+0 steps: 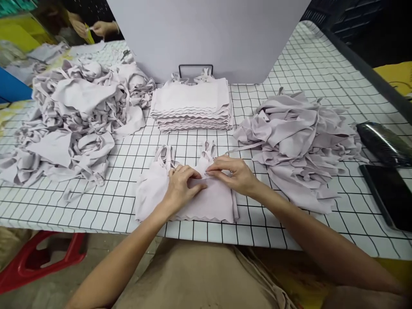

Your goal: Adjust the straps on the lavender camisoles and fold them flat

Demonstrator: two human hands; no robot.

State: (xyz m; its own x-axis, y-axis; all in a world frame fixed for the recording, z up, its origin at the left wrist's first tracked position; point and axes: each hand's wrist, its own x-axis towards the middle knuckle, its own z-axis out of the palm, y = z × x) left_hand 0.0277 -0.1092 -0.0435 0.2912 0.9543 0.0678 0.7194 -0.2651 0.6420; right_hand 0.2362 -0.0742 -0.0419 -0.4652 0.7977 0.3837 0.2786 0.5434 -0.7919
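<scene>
A pale pink camisole (206,201) with thin straps lies flat on the checked tablecloth in front of me, straps pointing away. My left hand (184,184) rests on its upper middle, thumb and forefinger apart and pressed on the cloth. Just to the right, my right hand (234,174) pinches the camisole's top edge near the base of the right strap. A small detail shows at those fingertips, too fine to make out. Behind the camisole stands a neat stack of folded camisoles (193,98).
A loose heap of pale garments (86,98) spreads on the left; another pile (292,128) lies at right. Beyond it are a dark glossy object (384,143) and a black phone (388,195). A grey panel (209,38) stands behind the stack. Another person's hands (93,29) show far left.
</scene>
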